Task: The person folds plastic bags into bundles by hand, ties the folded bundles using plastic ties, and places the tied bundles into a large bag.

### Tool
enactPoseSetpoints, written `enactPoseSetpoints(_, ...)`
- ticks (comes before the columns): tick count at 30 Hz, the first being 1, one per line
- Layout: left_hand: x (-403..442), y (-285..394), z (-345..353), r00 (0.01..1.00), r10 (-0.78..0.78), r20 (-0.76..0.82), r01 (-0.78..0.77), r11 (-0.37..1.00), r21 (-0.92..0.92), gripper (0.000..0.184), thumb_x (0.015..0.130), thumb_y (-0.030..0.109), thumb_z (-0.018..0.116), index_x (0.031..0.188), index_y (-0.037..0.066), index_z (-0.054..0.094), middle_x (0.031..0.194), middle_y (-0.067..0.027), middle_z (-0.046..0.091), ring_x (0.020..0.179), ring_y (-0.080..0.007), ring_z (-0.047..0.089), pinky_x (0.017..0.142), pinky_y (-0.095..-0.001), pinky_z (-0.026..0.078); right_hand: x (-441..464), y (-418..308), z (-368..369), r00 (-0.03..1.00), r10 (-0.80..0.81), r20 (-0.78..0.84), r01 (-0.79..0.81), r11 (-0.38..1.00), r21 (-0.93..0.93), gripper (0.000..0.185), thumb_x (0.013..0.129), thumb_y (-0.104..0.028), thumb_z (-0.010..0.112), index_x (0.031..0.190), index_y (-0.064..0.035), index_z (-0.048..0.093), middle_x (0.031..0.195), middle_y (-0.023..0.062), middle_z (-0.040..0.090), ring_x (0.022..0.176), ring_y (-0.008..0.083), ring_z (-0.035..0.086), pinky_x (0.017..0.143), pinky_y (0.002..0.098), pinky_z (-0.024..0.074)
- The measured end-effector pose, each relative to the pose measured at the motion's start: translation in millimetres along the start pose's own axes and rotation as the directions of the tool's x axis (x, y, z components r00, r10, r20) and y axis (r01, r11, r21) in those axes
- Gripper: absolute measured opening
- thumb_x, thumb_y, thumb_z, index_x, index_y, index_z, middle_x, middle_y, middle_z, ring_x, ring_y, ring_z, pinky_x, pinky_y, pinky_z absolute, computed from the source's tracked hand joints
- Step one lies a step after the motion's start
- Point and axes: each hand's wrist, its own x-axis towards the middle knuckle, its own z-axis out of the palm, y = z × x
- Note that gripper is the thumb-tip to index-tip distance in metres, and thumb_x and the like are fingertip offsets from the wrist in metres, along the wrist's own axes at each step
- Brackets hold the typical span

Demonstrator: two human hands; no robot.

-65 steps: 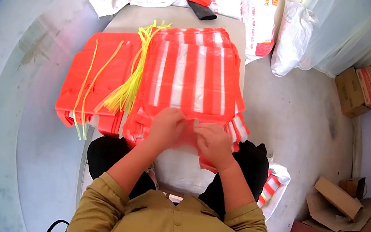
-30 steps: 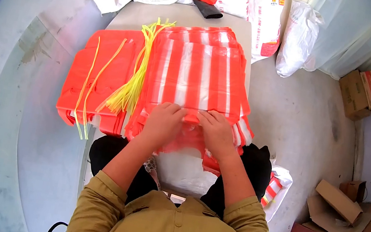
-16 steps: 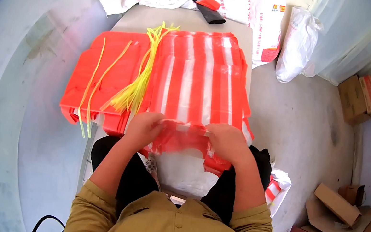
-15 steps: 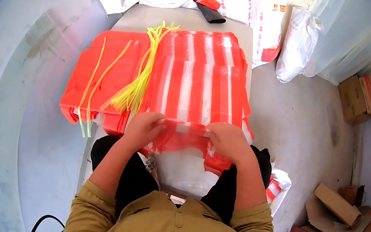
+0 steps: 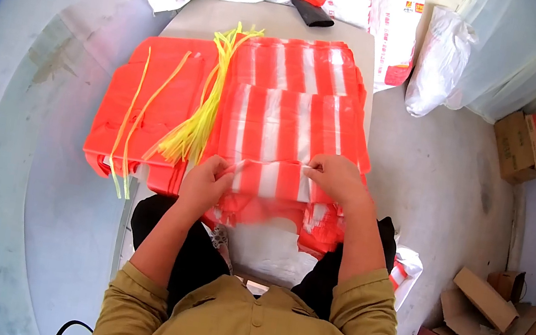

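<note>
A stack of red-and-white striped plastic bags [image 5: 293, 119] lies in front of me. At its near side my left hand [image 5: 206, 181] pinches the left corner of a folded striped plastic bag [image 5: 272, 179], and my right hand [image 5: 336, 177] pinches its right corner. The bag's edge is stretched between the two hands, over the stack. Its lower part hangs toward my lap and is blurred. A bundle of yellow ties [image 5: 205, 115] rests along the left side of the striped stack. Further left is a pile of red plastic bags [image 5: 114, 101], with two loose yellow strips [image 5: 142, 119] on top.
White printed sacks [image 5: 394, 33] stand behind the table [image 5: 201, 16]. A black-and-red roll [image 5: 310, 9] lies at the table's far edge. Cardboard boxes [image 5: 527, 145] sit at the right wall, and opened cardboard [image 5: 484, 307] lies at lower right.
Both hands have moved forward, away from my body, raising the bag's edge so its stripes now face up. My right hand has moved further than the left.
</note>
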Motion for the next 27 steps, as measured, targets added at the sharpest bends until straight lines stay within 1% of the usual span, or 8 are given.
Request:
enactPoseSetpoints(6, -2.2, 7.6, 7.5, 0.993, -0.049, -0.111, 0.064, 0.988, 0.139, 0.021, 0.095, 0.013, 0.069, 0.099, 0.004, 0.051, 0.080, -0.0156, 0.063, 0.073, -0.0306, 0.062, 0.069, -0.0408, 0.049, -29.0, 10.7, 8.0, 0.944, 0.034, -0.330, 0.019, 0.988, 0.155, 0.031, 0.093, -0.026, 0.069, 0.119, -0.0098, 0.069, 0.108, 0.0139, 0.073, 0.092, 0.0311, 0.071, 0.085, 0.0436, 0.0545)
enactPoseSetpoints(8, -4.6, 2.6, 9.1, 0.991, -0.015, -0.131, 0.036, 0.987, 0.155, 0.019, 0.095, 0.012, 0.068, 0.099, 0.004, 0.051, 0.081, -0.0169, 0.061, 0.076, -0.0352, 0.062, 0.071, -0.0430, 0.049, -44.0, 19.0, 3.7, 0.952, 0.187, -0.242, -0.073, 0.907, 0.414, 0.035, 0.092, -0.020, 0.069, 0.125, -0.0105, 0.066, 0.121, 0.0162, 0.068, 0.102, 0.0334, 0.069, 0.091, 0.0439, 0.0539)
enactPoseSetpoints(10, -5.1, -4.9, 11.1, 0.989, 0.016, -0.145, 0.008, 0.986, 0.165, 0.017, 0.096, 0.014, 0.065, 0.100, 0.005, 0.051, 0.084, -0.0183, 0.065, 0.080, -0.0395, 0.065, 0.072, -0.0467, 0.050, -59.0, 37.6, -0.1, 0.955, 0.162, -0.249, -0.035, 0.893, 0.449, 0.038, 0.090, -0.014, 0.069, 0.128, -0.0103, 0.066, 0.132, 0.0180, 0.064, 0.112, 0.0360, 0.066, 0.096, 0.0444, 0.0527)
enactPoseSetpoints(12, -6.3, -9.5, 13.7, 0.986, 0.044, -0.160, -0.018, 0.987, 0.159, 0.015, 0.096, 0.016, 0.063, 0.102, 0.006, 0.052, 0.085, -0.0190, 0.067, 0.083, -0.0412, 0.066, 0.072, -0.0485, 0.051, -70.2, 58.5, 3.3, 0.936, -0.032, -0.351, 0.130, 0.957, 0.260, 0.037, 0.089, -0.009, 0.069, 0.127, -0.0093, 0.068, 0.140, 0.0191, 0.060, 0.122, 0.0388, 0.061, 0.102, 0.0452, 0.0509)
enactPoseSetpoints(18, -14.9, 4.0, 11.4, 0.993, 0.018, -0.114, -0.001, 0.989, 0.145, 0.016, 0.095, 0.015, 0.064, 0.109, 0.008, 0.061, 0.087, -0.0191, 0.069, 0.084, -0.0389, 0.069, 0.073, -0.0478, 0.052, -90.0, 65.1, 22.3, 0.863, -0.269, -0.428, 0.231, 0.963, -0.140, 0.034, 0.086, -0.009, 0.072, 0.120, -0.0105, 0.072, 0.138, 0.0169, 0.060, 0.128, 0.0376, 0.057, 0.106, 0.0458, 0.0493)
enactPoseSetpoints(20, -19.8, 14.2, 7.8, 0.997, -0.008, -0.071, 0.020, 0.985, 0.174, 0.022, 0.092, 0.015, 0.068, 0.113, 0.008, 0.065, 0.088, -0.0195, 0.070, 0.083, -0.0385, 0.069, 0.073, -0.0478, 0.052, -89.1, 65.7, 23.9, 0.872, -0.227, -0.435, 0.187, 0.973, -0.132, 0.036, 0.085, -0.009, 0.073, 0.121, -0.0116, 0.072, 0.136, 0.0155, 0.061, 0.125, 0.0364, 0.059, 0.103, 0.0454, 0.0505)
enactPoseSetpoints(24, -24.9, 11.5, 7.8, 0.971, 0.217, -0.101, -0.197, 0.964, 0.181, 0.038, 0.081, 0.009, 0.074, 0.118, 0.005, 0.068, 0.089, -0.0204, 0.071, 0.082, -0.0387, 0.069, 0.074, -0.0479, 0.053, -89.9, 50.5, 14.5, 0.927, -0.091, -0.364, 0.076, 0.996, -0.054, 0.040, 0.082, -0.008, 0.073, 0.122, -0.0118, 0.072, 0.126, 0.0115, 0.064, 0.117, 0.0338, 0.062, 0.096, 0.0442, 0.0530)
enactPoseSetpoints(27, -27.4, 13.6, 7.4, 0.968, 0.225, -0.115, -0.202, 0.963, 0.179, 0.045, 0.075, 0.003, 0.072, 0.119, 0.005, 0.069, 0.088, -0.0208, 0.071, 0.084, -0.0397, 0.068, 0.076, -0.0479, 0.053, -87.7, 54.7, 20.1, 0.883, -0.157, -0.442, 0.130, 0.987, -0.090, 0.039, 0.082, -0.007, 0.071, 0.120, -0.0111, 0.073, 0.118, 0.0099, 0.065, 0.111, 0.0322, 0.063, 0.091, 0.0439, 0.0540)
